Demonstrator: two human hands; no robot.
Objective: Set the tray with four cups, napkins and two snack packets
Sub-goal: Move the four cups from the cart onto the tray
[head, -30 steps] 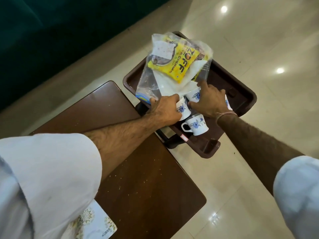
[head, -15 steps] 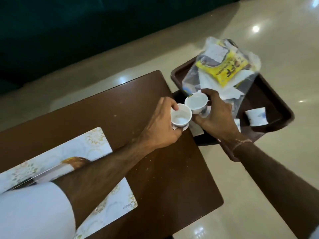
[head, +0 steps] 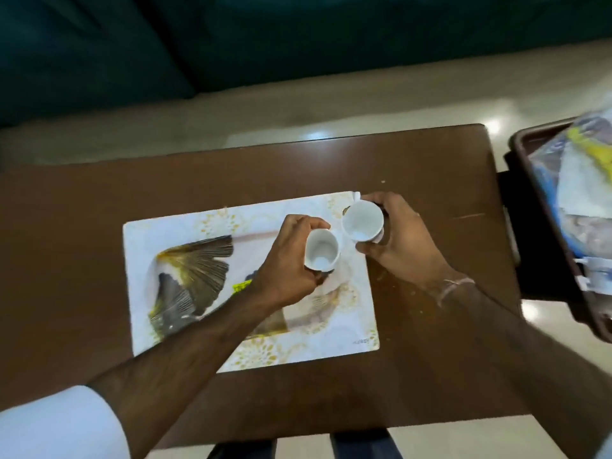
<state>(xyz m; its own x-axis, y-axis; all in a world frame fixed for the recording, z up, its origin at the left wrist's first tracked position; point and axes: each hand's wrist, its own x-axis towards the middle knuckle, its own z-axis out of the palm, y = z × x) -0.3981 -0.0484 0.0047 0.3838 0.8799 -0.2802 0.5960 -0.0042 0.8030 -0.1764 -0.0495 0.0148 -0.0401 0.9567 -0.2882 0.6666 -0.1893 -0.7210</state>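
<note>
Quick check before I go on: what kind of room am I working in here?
Probably a home living room: a low brown table with a printed placemat, a dark teal sofa behind it, and glossy floor tiles.

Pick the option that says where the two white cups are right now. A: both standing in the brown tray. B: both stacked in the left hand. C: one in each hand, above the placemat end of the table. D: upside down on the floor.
C: the left hand grips one white cup, the right hand the other cup, over the placemat, clear of the tray.
</note>
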